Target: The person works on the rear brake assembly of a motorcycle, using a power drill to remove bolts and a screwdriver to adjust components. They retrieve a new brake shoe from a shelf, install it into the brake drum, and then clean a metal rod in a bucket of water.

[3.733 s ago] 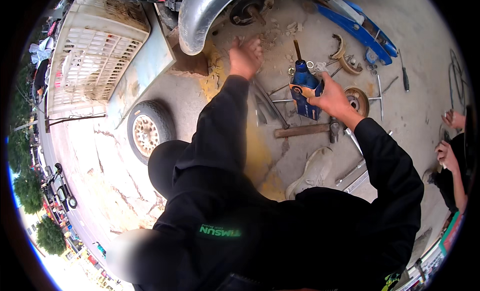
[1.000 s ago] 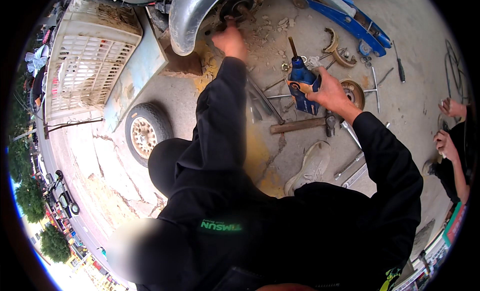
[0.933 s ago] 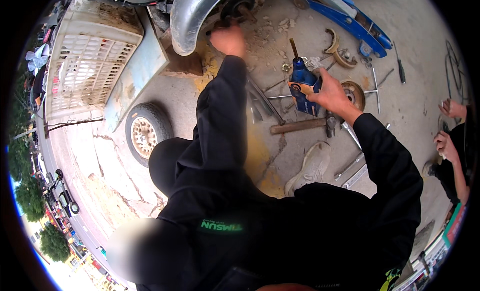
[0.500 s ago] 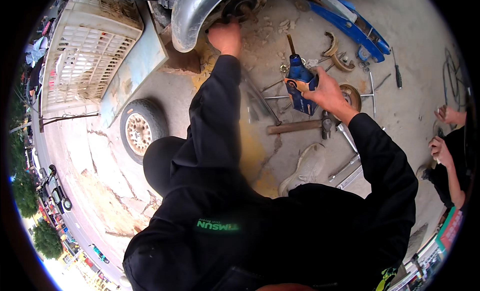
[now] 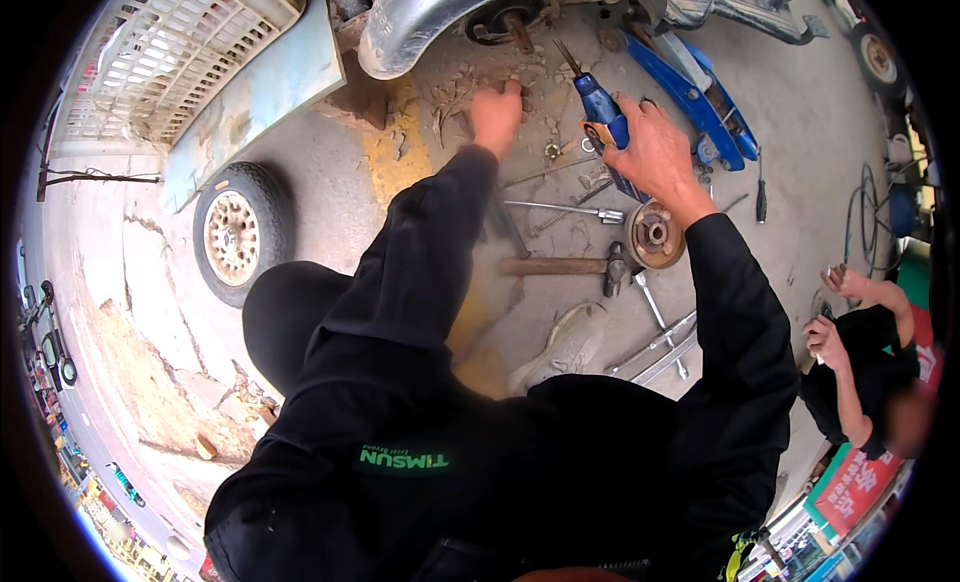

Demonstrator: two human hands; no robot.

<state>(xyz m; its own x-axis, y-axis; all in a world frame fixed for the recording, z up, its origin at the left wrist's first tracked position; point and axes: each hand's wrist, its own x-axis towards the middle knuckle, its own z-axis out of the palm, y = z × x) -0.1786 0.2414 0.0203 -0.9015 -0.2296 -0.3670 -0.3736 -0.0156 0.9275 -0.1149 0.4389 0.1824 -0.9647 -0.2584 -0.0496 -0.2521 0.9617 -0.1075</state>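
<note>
My right hand (image 5: 655,152) has its fingers (image 5: 632,115) wrapped round the blue bottle jack (image 5: 603,110), which stands on the concrete floor (image 5: 330,197) just below the long blue floor jack (image 5: 700,97); my left hand (image 5: 497,115) reaches down to the dusty ground under the curved metal fender (image 5: 420,22), its fingers curled and blurred, and I cannot tell whether they grip anything; just past them lies scattered debris and a rusty hub (image 5: 510,17) under the fender. Near my right wrist sits a round brake drum (image 5: 653,234); beside it lies a hammer (image 5: 560,268) with a wooden handle; a wrench (image 5: 565,210) lies between my two forearms; a couple of long metal bars (image 5: 655,347) lie lower down by my right sleeve; a dirty shoe (image 5: 565,347) rests on the floor near them. Off to my left a small wheel (image 5: 238,232) lies flat on the floor, next to a pale blue panel (image 5: 255,102) with a white crate (image 5: 175,52) above it. At the right edge another person (image 5: 860,372) in black crouches, hands together.
</note>
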